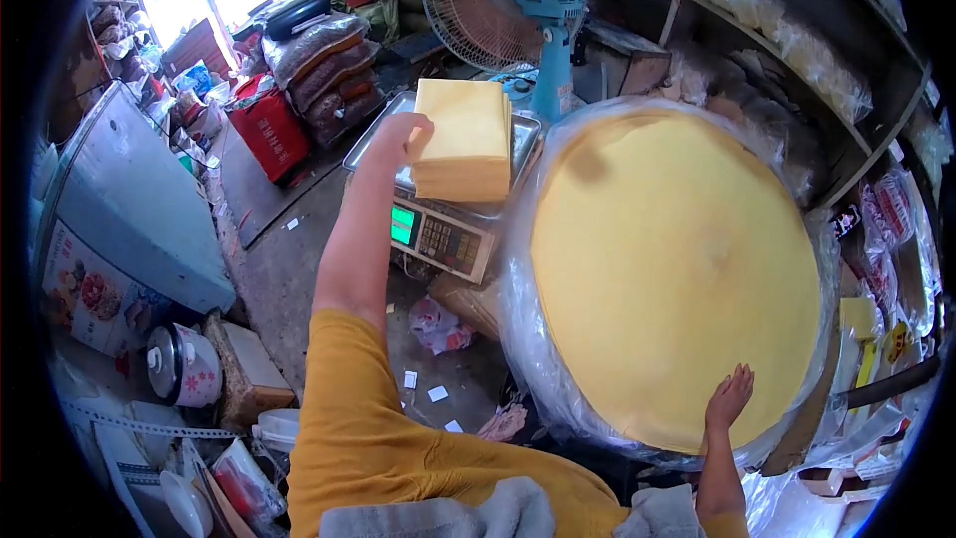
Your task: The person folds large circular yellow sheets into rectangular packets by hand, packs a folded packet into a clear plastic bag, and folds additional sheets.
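A thick stack of square yellow sheets [461, 125] sits on the metal tray [360, 151] of a digital scale [453, 244] with a lit green display. My left hand [406, 132] reaches out to the stack's left side, its fingers curled at the edge. Part of those fingers is hidden from view. To the right lies a large round pile of thin yellow sheets [667, 269], wrapped round its rim in clear plastic [520, 339]. My right hand [732, 397] rests flat near the pile's lower right edge, fingers stretched out, holding nothing.
A blue fan [550, 40] stands behind the scale. Shelves with plastic-wrapped goods [767, 25] line the right side. On the left are a red bag [267, 130], a pale cabinet [139, 199] and a rice cooker [185, 364]. Paper scraps [438, 394] lie on the floor.
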A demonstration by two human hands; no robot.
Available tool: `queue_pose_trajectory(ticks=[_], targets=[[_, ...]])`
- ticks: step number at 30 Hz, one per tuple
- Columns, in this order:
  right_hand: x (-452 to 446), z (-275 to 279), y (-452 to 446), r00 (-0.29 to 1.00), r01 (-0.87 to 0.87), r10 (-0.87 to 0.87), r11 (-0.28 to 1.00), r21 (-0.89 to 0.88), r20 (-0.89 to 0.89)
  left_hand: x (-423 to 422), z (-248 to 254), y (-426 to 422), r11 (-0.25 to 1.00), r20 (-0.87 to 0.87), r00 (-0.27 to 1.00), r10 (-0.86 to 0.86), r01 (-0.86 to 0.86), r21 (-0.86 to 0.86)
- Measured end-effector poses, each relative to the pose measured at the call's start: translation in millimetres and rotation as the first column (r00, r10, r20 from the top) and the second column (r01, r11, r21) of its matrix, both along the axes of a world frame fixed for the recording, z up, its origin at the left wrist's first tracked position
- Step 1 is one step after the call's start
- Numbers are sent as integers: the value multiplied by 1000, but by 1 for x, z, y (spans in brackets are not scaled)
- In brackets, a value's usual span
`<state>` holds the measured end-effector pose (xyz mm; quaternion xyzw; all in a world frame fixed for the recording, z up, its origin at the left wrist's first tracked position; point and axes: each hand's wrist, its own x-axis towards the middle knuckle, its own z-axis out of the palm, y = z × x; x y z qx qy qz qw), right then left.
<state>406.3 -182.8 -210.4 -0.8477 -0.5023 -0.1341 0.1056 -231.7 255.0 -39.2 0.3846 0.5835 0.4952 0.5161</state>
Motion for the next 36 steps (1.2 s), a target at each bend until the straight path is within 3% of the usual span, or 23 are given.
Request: queue_pose_trajectory(ticks=[2,3,4,6,7,8,9,12,14,16,19,22,25,28,31,34,36], targets=[[0,-1,-1,1000,4,-4,1000,-2,4,7,16,-7,997,-31,998,53,-55,-58],[0,-1,0,1000,7,-7,1000,-1,6,2,10,4,998,13,999,53,-54,46],[0,0,0,1000,4,-4,1000,2,1,8,31,-8,979,-92,996,-5,24,204],[-2,2,0,1000,1,-1,1000,7,-10,30,81,-32,951,-223,974,34,37,307],[-2,3,0,1000,7,-7,1000,6,-9,34,99,-37,887,-583,791,187,119,446],[-3,3,1,1000,12,-12,1000,4,-10,37,111,-35,812,-802,466,372,254,525],[-4,4,1,1000,17,-17,1000,3,-12,43,114,-29,724,-780,274,563,292,625],[-6,8,1,1000,-2,2,1000,15,-31,99,118,-39,899,-926,-28,376,252,358],[-4,4,0,1000,-10,11,999,31,-29,124,87,-40,884,-911,-211,354,394,252],[-2,4,-1,999,-6,7,999,42,-31,141,48,-33,892,-913,-253,319,405,200],[-4,7,0,999,-1,3,999,41,-43,165,9,-18,956,-910,-326,256,226,188],[-5,8,1,999,4,-2,999,41,-43,171,-16,-7,902,-863,-273,424,206,379],[-6,10,1,998,10,-8,1000,28,-57,173,-16,-18,907,-831,-382,405,283,312],[-7,11,2,998,13,-12,1000,25,-56,180,1,-32,965,-886,-415,207,233,116],[-3,6,1,999,-1,2,1000,23,-42,180,31,-50,936,-939,-341,41,343,-84],[2,1,1,999,-10,10,1000,14,-32,178,73,-84,911,-999,-9,41,411,33],[3,0,0,999,1,0,1000,21,-42,165,90,-86,945,-987,140,76,305,116]])
